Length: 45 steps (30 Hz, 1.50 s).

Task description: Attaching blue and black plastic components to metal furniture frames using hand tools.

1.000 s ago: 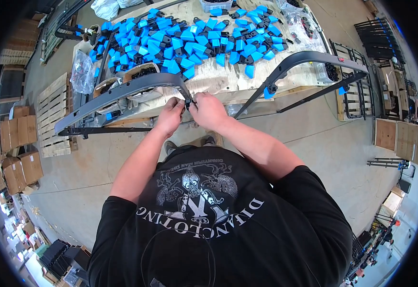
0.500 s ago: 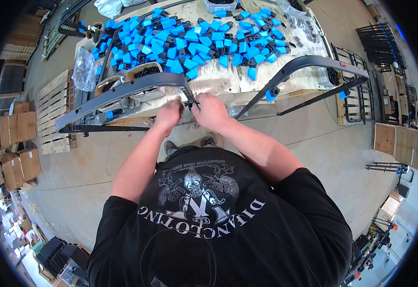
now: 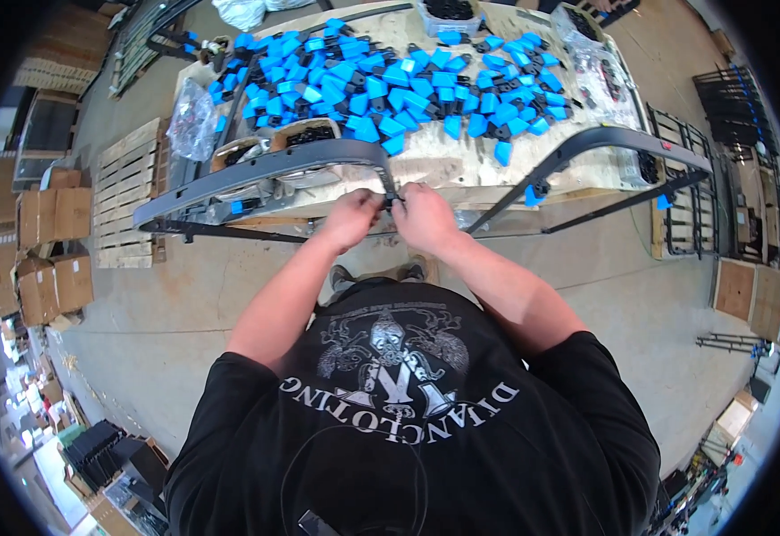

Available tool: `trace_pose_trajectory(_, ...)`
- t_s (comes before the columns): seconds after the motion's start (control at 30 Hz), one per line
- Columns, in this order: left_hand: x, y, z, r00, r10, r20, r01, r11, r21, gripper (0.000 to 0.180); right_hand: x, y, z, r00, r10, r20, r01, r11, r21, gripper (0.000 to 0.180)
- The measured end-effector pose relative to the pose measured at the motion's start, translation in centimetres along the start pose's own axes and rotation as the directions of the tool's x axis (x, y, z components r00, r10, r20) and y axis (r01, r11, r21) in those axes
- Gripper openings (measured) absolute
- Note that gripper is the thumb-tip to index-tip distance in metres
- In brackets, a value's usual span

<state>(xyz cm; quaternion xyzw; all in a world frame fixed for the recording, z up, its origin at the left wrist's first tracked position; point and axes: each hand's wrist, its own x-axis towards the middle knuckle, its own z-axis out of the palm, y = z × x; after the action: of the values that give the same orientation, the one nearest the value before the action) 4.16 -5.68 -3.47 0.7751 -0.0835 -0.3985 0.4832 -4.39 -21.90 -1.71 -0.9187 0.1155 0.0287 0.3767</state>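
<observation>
A dark grey tubular metal frame (image 3: 265, 172) arches in front of me, its bent corner coming down between my hands. At the lower end of that tube sits a small black fitting (image 3: 391, 197). My right hand (image 3: 425, 218) has its fingers closed on the fitting from the right. On the other side, my left hand (image 3: 352, 220) is closed in a pinch beside the tube; what its fingertips hold is too small to make out. To the right, a second dark bent tube (image 3: 606, 137) carries blue-and-black pieces, one being a blue piece (image 3: 533, 196) on its near leg.
A wooden worktable (image 3: 443, 170) bears a heap of blue-and-black parts (image 3: 390, 85). Boxes of small black parts (image 3: 305, 134) stand at its near left edge, beside a clear plastic bag (image 3: 191, 121). A pallet (image 3: 129, 192) and cardboard boxes (image 3: 55, 214) lie to the left.
The whole view has shifted, so the scene sits further right. My left hand has come closer to the fitting, its fingers nearer the tube; my right hand stays on it.
</observation>
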Motion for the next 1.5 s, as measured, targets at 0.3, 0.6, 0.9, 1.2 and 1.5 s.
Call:
trace_pose_trajectory(0.3, -1.5, -1.6, -0.2, 0.731, 0.679, -0.071, -0.511, 0.614, 0.602, 0.022, -0.2, -0.2, 0.1, 0.998, -0.014, -0.053, 0.014, 1.000, -0.007, 0.024)
trace_pose_trajectory(0.6, -3.6, -16.7, -19.2, 0.709, 0.510, -0.487, 0.055, 0.648, 0.760, 0.045, -8.2, 7.4, 4.4, 0.891, 0.448, -0.073, -0.393, 0.841, 0.371, 0.038)
trace_pose_trajectory(0.9, -2.1, -17.8, -27.4, 0.854, 0.449, -0.264, 0.006, 0.499, 0.867, 0.040, -12.3, 0.8, 17.5, 0.789, 0.613, -0.033, -0.599, 0.781, 0.174, 0.036)
trace_pose_trajectory(1.2, -13.0, -12.6, -29.6, 0.899, 0.161, 0.407, -0.162, 0.986, -0.032, 0.033, -1.6, -24.2, 26.2, 0.904, 0.230, 0.361, -0.404, 0.177, 0.898, 0.031)
trace_pose_trajectory(1.5, -19.2, -13.7, -37.0, 0.595, 0.728, 0.339, -0.783, 0.430, 0.450, 0.046, -0.2, -30.5, 28.7, 0.897, -0.040, 0.439, -0.423, -0.361, 0.831, 0.051)
